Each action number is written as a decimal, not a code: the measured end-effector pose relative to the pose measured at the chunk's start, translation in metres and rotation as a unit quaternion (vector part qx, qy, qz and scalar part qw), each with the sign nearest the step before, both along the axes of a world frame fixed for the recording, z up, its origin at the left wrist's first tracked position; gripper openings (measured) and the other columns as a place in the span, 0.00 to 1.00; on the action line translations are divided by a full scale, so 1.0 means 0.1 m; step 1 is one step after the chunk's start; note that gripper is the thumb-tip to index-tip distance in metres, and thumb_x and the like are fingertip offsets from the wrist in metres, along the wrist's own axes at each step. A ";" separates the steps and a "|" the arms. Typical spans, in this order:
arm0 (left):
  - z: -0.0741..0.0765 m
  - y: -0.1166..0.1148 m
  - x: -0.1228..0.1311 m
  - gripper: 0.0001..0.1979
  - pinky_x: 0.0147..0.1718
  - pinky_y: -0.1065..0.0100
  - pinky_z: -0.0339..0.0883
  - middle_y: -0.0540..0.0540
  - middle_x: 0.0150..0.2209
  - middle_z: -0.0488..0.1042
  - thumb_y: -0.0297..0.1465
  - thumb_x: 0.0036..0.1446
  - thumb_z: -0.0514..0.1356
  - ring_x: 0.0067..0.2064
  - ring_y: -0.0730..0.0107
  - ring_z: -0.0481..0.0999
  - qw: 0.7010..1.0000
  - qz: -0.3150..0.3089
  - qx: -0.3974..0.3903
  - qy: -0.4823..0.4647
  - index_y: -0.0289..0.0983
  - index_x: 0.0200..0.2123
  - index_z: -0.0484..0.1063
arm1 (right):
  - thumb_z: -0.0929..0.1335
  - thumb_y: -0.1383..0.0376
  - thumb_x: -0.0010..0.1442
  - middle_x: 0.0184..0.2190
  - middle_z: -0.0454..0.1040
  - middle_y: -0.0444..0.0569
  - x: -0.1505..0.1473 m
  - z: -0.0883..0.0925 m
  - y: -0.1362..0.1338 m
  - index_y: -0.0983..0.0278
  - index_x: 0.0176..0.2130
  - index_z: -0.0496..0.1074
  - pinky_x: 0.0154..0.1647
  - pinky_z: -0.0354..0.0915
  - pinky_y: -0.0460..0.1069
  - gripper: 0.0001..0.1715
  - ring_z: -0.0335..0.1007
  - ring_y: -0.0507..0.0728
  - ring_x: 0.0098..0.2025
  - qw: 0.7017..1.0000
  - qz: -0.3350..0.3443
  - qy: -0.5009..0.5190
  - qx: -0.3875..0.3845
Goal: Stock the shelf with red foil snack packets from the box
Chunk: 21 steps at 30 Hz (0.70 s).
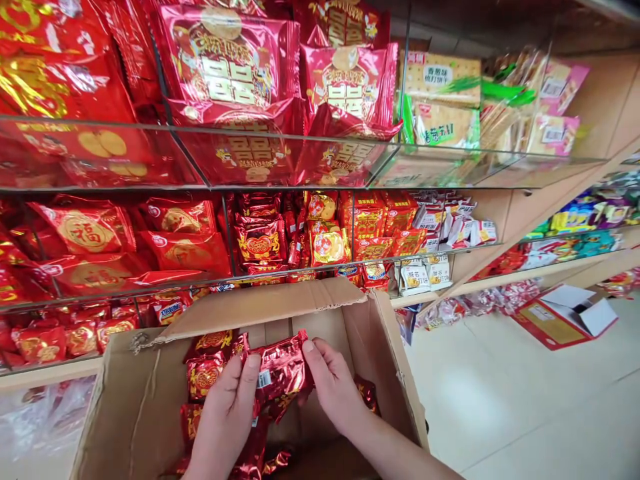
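Note:
Between my two hands is a shiny red snack packet (283, 363), its back with a white barcode label turned up. My left hand (233, 400) is closed on its left end, thumb on top. The fingers of my right hand (330, 380) pinch its right end by the crimped edge. Below it stands an open cardboard box (125, 400), with several more red and gold packets (205, 375) lying loose on its left side. Part of the box's inside is hidden behind my hands and forearms.
Clear-fronted shelves (300, 143) of red packets rise just behind the box. On the middle shelf sit similar red packets (260, 243). White packets (425, 277) lie farther right. An open red and white carton (565, 317) rests on the tiled floor (500, 400) at right.

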<state>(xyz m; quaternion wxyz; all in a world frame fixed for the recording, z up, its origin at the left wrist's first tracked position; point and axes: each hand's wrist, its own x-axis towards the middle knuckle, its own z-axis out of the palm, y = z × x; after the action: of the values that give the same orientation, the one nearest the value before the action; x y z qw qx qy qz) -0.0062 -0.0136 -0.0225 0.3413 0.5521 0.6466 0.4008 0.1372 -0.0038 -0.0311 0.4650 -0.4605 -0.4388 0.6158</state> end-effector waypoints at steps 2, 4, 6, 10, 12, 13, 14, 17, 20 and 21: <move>0.00 -0.04 0.05 0.15 0.23 0.73 0.57 0.56 0.19 0.60 0.42 0.54 0.50 0.23 0.73 0.61 0.999 0.033 0.012 0.002 0.41 0.21 0.60 | 0.58 0.48 0.57 0.17 0.57 0.39 -0.03 -0.01 -0.02 0.63 0.23 0.56 0.16 0.57 0.42 0.23 0.56 0.47 0.17 1.000 -0.018 -0.019 0.010; 0.01 -0.05 0.07 0.16 0.21 0.72 0.54 0.57 0.17 0.57 0.42 0.55 0.49 0.21 0.74 0.58 0.998 0.052 0.017 -0.006 0.41 0.19 0.58 | 0.57 0.47 0.58 0.16 0.56 0.39 -0.04 0.00 -0.04 0.62 0.24 0.57 0.13 0.56 0.42 0.23 0.54 0.47 0.16 1.000 -0.015 -0.021 -0.007; 0.01 -0.04 0.07 0.17 0.21 0.72 0.55 0.57 0.17 0.57 0.44 0.54 0.49 0.21 0.74 0.58 0.998 0.053 0.000 -0.028 0.41 0.20 0.59 | 0.55 0.49 0.60 0.16 0.56 0.39 -0.01 0.03 -0.04 0.62 0.25 0.58 0.12 0.57 0.42 0.23 0.55 0.48 0.16 0.997 -0.032 -0.066 0.006; -0.02 -0.01 0.08 0.23 0.36 0.67 0.66 0.49 0.38 0.72 0.50 0.49 0.53 0.35 0.68 0.72 0.968 0.036 -0.106 -0.227 0.43 0.44 0.62 | 0.56 0.61 0.63 0.29 0.71 0.49 0.11 0.10 -0.03 0.64 0.35 0.67 0.33 0.67 0.47 0.15 0.69 0.54 0.32 0.908 -0.089 -0.307 0.269; 0.00 -0.02 0.10 0.30 0.40 0.61 0.67 0.44 0.47 0.71 0.53 0.48 0.49 0.41 0.63 0.73 0.912 0.004 -0.166 -0.376 0.44 0.50 0.58 | 0.59 0.64 0.61 0.42 0.71 0.54 0.17 0.12 -0.06 0.64 0.47 0.66 0.43 0.66 0.50 0.15 0.68 0.57 0.43 0.828 -0.052 -0.389 0.401; 0.03 -0.03 0.11 0.30 0.39 0.59 0.68 0.43 0.48 0.71 0.54 0.49 0.47 0.43 0.61 0.73 0.884 -0.014 -0.191 -0.427 0.43 0.50 0.59 | 0.60 0.65 0.60 0.45 0.69 0.55 0.19 0.13 -0.09 0.63 0.51 0.63 0.45 0.65 0.51 0.18 0.66 0.58 0.46 0.796 -0.023 -0.411 0.444; 0.06 -0.05 0.11 0.29 0.39 0.59 0.68 0.43 0.49 0.71 0.53 0.50 0.45 0.44 0.59 0.73 0.864 -0.029 -0.210 -0.456 0.43 0.49 0.61 | 0.61 0.64 0.59 0.47 0.69 0.55 0.20 0.13 -0.12 0.63 0.52 0.62 0.47 0.64 0.52 0.20 0.64 0.59 0.48 0.774 0.006 -0.421 0.473; 0.19 -0.08 0.07 0.24 0.40 0.59 0.69 0.46 0.49 0.72 0.47 0.53 0.47 0.48 0.57 0.71 0.851 -0.030 -0.243 -0.464 0.42 0.48 0.66 | 0.64 0.61 0.56 0.47 0.68 0.54 0.22 0.14 -0.21 0.61 0.49 0.65 0.49 0.63 0.54 0.20 0.62 0.60 0.50 0.787 0.059 -0.375 0.487; 0.26 -0.07 0.03 0.25 0.39 0.58 0.70 0.47 0.49 0.72 0.46 0.53 0.49 0.49 0.57 0.71 0.848 -0.008 -0.255 -0.465 0.43 0.53 0.62 | 0.63 0.63 0.58 0.42 0.70 0.52 0.24 0.16 -0.21 0.61 0.42 0.68 0.44 0.65 0.49 0.11 0.66 0.55 0.44 0.884 -0.012 -0.296 0.362; 0.26 -0.06 0.02 0.27 0.39 0.58 0.70 0.46 0.50 0.72 0.47 0.53 0.48 0.49 0.57 0.71 0.850 -0.009 -0.249 -0.464 0.44 0.54 0.60 | 0.62 0.64 0.58 0.39 0.70 0.51 0.24 0.17 -0.19 0.62 0.41 0.68 0.40 0.66 0.48 0.10 0.67 0.54 0.41 0.913 -0.037 -0.278 0.297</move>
<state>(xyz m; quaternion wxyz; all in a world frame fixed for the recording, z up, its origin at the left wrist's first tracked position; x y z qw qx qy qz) -0.0039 -0.0201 0.0031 0.7312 0.2042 0.4857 0.4332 0.1617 -0.0231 -0.0141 0.4615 -0.4698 -0.6956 0.2870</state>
